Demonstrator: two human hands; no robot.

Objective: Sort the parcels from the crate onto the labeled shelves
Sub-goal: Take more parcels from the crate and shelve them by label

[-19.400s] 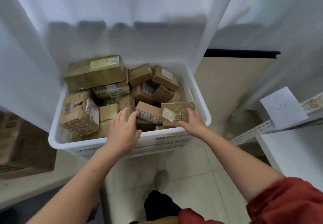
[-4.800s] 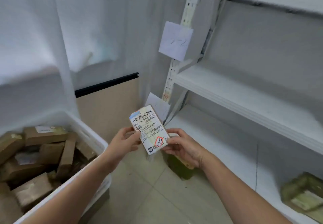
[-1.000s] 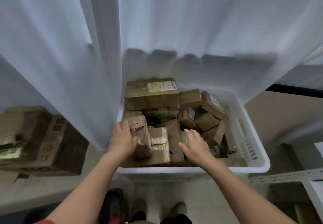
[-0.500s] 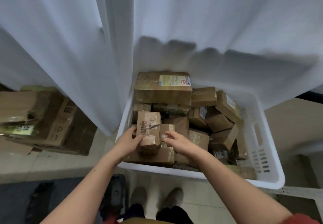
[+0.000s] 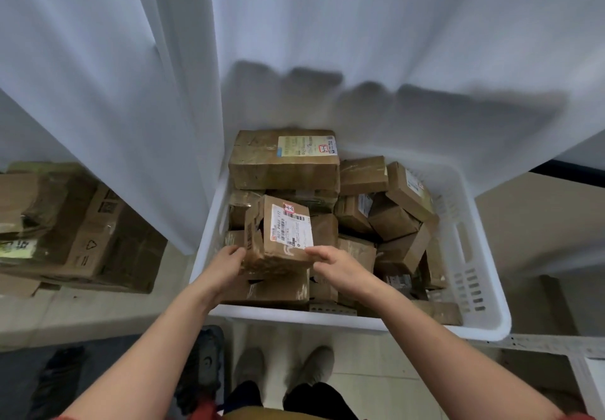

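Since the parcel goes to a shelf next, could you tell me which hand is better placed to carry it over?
Probably the right hand: it pinches the parcel at its near right corner, and the shelf frame shows on that side. The left hand grips the opposite edge.

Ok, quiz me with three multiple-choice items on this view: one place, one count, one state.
1. Where is the small brown cardboard parcel with the white shipping label?
A) over the white plastic crate
B) on a shelf
C) on the floor
2. How many grips hold it?
A) none
B) one
C) two
3. Its label faces:
A) down
B) up at the camera
C) sideways, out of sight
Answers: 1A, other parcels in the crate lie beneath it; 2C, left grip and right grip hold its near corners; 3B, the barcode print shows.
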